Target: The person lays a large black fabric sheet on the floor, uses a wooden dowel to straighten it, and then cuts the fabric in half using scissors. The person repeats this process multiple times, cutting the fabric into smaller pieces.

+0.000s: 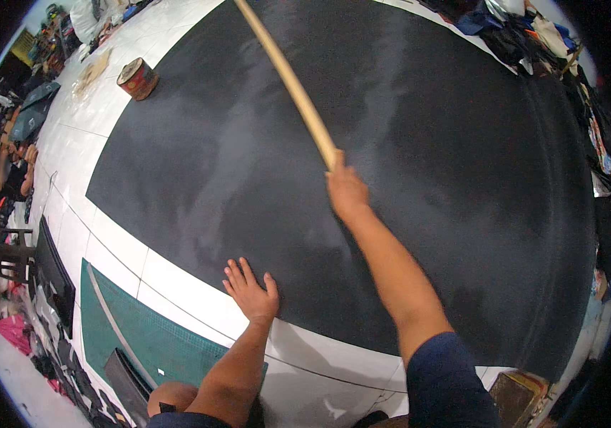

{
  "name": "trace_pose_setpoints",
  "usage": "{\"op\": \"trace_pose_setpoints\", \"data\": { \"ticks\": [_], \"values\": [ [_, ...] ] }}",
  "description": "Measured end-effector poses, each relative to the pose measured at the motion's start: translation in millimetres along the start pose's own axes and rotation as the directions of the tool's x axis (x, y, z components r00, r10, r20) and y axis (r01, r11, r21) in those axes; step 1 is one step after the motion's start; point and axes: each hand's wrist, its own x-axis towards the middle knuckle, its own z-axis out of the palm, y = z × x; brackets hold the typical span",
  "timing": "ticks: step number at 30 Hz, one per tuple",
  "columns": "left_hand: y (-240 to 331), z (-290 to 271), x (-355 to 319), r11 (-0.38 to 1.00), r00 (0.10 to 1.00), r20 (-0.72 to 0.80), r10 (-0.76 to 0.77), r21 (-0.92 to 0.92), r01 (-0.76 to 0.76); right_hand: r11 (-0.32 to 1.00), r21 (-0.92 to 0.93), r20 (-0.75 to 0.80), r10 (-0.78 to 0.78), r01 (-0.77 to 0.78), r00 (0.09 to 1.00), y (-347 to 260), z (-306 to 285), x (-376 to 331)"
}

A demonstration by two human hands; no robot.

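Note:
A large black sheet (427, 128) lies spread over a white tiled floor (113, 250). My right hand (345, 189) is stretched far out over the sheet and grips the near end of a long pale wooden stick (288, 78), which runs up and to the left across the sheet. My left hand (250, 289) lies flat with fingers spread on the sheet's near edge, where the black meets the white tiles. It holds nothing.
A small red and cream tin can (136, 77) stands at the sheet's far left edge. A green cutting mat (145, 332) lies near my left knee. Heaps of cloth and clutter (526, 32) line the room's edges, and dark furniture (13, 257) stands at left.

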Motion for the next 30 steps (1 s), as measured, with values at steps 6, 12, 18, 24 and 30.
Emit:
{"op": "trace_pose_setpoints", "data": {
  "ticks": [6, 12, 18, 24, 30],
  "values": [
    [-1.5, 5.7, 0.2, 1.0, 1.0, 0.012, -0.001, -0.021, 0.002, 0.974, -0.053, 0.008, -0.221, 0.221, 0.975, -81.9, 41.4, 7.2],
    [-1.5, -4.2, 2.6, 1.0, 1.0, 0.023, -0.017, -0.006, 0.017, 0.966, -0.173, -0.024, -0.201, 0.194, 0.979, -47.4, 27.4, -2.3],
    [1.0, -0.5, 2.7, 0.998, 1.0, 0.015, -0.004, -0.056, 0.004, 0.98, -0.193, -0.15, 0.022, -0.051, 0.988, 45.4, -10.4, -13.6],
    [2.4, -1.5, 0.3, 0.999, 0.999, -0.03, 0.024, -0.023, -0.025, 0.926, -0.082, -0.19, 0.348, -0.368, 0.918, 184.7, -63.9, -96.7],
    [1.4, 3.5, -4.9, 0.998, 0.997, -0.067, 0.047, -0.027, -0.049, 0.845, 0.04, -0.222, 0.529, -0.534, 0.819, 306.7, -97.9, -231.4]
  ]
}}
